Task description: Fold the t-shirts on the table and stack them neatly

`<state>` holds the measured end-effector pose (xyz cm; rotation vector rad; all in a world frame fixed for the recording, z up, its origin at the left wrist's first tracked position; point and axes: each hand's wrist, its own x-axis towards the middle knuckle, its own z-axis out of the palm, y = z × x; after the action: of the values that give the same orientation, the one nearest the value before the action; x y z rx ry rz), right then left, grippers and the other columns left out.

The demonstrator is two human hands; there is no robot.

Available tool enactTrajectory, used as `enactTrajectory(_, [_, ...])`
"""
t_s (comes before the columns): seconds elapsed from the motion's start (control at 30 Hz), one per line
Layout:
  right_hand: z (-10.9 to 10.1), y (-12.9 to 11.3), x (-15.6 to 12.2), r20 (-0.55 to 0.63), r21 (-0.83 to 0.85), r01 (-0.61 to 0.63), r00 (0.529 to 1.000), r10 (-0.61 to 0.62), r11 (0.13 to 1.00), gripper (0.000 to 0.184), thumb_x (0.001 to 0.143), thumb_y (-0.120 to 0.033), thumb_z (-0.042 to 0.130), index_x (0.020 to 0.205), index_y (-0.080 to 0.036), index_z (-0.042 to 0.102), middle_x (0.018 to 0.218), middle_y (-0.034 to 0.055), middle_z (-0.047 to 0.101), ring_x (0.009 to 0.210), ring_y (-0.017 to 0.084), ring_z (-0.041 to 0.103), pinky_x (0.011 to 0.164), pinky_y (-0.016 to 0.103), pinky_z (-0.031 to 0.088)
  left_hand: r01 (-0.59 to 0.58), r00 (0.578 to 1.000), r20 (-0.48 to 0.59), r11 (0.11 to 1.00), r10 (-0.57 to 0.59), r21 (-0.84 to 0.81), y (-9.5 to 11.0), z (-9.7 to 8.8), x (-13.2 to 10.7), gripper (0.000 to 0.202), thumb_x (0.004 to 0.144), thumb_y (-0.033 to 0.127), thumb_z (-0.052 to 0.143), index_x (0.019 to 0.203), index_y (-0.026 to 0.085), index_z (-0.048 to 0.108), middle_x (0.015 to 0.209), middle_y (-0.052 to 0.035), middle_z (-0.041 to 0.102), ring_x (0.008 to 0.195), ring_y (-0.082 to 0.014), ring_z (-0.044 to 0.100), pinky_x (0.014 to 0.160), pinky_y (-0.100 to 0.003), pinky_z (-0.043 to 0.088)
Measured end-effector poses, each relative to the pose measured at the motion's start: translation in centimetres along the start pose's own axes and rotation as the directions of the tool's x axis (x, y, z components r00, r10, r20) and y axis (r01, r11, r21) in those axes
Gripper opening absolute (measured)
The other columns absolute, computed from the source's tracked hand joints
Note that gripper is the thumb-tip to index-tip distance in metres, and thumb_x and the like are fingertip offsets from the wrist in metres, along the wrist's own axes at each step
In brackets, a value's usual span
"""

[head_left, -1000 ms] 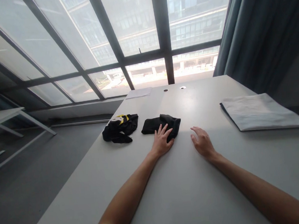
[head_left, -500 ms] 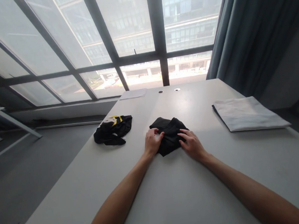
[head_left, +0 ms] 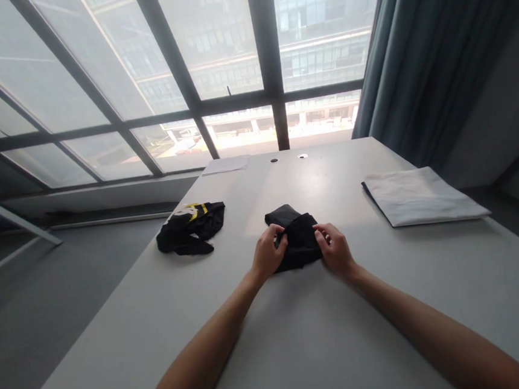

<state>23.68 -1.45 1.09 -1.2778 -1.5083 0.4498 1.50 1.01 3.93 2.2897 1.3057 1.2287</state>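
Observation:
A black cloth (head_left: pixel 300 239), partly folded over itself, lies in the middle of the white table (head_left: pixel 281 338); its exact kind does not show. My left hand (head_left: pixel 269 251) pinches its left side between thumb and fingers. On the right side, my right hand (head_left: pixel 334 247) grips the edge with bent fingers. The near part of the cloth looks slightly lifted, while a flatter flap stretches away behind it. Off to the left, a crumpled black garment (head_left: pixel 192 229) with yellow and white markings rests near the table's edge, apart from both hands.
A folded white cloth (head_left: pixel 423 196) with a dark underside lies at the right. White paper sheets (head_left: pixel 226 165) are at the far left corner, near two round holes in the tabletop. Windows stand behind, a blue-grey curtain (head_left: pixel 379 57) at right, another table (head_left: pixel 13 216) at far left.
My fingers have gone from resting spread on the black cloth to gripping its two sides. The cloth is now gathered narrower, its near part raised. The view has shifted slightly right.

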Motion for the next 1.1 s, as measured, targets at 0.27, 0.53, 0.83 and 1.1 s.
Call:
enactTrajectory(0.27, [-2.6, 3.0, 3.4, 0.178, 0.061, -0.457, 0.88, 0.44, 0.888, 0.053, 0.092, -0.061, 0.05, 0.113, -0.015, 0.065, 0.091, 0.0082, 0.071, 0.063, 0.016, 0.065, 0.056, 0.027, 0.051, -0.527, 0.681, 0.497, 0.831, 0.538, -0.179, 7.2, 2.7, -3.9, 0.029, 0.099, 0.032, 0.059, 0.126, 0.022, 0.062, 0.132, -0.0111, 0.068, 0.119, -0.0243, 0.066, 0.102, -0.037, 0.051])
enactTrajectory(0.53, [-2.8, 3.7, 2.9, 0.216, -0.187, -0.231, 0.938, 0.27, 0.955, 0.024, 0.081, -0.029, 0.067, 0.1, -0.016, 0.074, 0.082, 0.0067, 0.076, 0.07, 0.018, 0.07, 0.065, 0.026, 0.052, -0.309, 0.879, 0.357, 0.948, 0.316, -0.076, 5.4, 0.7, -1.5, 0.029, 0.103, 0.025, 0.046, 0.119, 0.027, 0.07, 0.122, -0.007, 0.073, 0.118, -0.0223, 0.066, 0.106, -0.04, 0.049])
enactTrajectory(0.83, [-3.4, 3.2, 3.3, 0.217, -0.231, -0.221, 0.937, 0.272, 0.947, 0.023, 0.077, -0.012, 0.056, 0.091, -0.017, 0.074, 0.078, 0.0046, 0.076, 0.072, 0.018, 0.07, 0.067, 0.024, 0.049, -0.01, 0.95, 0.312, 1.0, 0.017, -0.023, -2.0, -0.5, 1.3, 0.055, 0.086, 0.021, 0.07, 0.14, 0.028, 0.06, 0.139, -0.0072, 0.064, 0.13, -0.0271, 0.058, 0.114, -0.044, 0.045])
enactTrajectory(1.1, [-5.2, 3.6, 4.3, 0.173, -0.345, -0.127, 0.965, 0.196, 0.93, 0.019, 0.086, -0.016, 0.057, 0.092, -0.019, 0.075, 0.087, 0.0068, 0.077, 0.081, 0.019, 0.071, 0.077, 0.029, 0.05, -0.024, 0.91, 0.415, 0.997, -0.011, 0.079, -0.1, -2.0, 1.8, 0.025, 0.089, 0.02, 0.055, 0.1, 0.025, 0.077, 0.092, -0.0044, 0.072, 0.082, -0.0207, 0.067, 0.078, -0.032, 0.052])
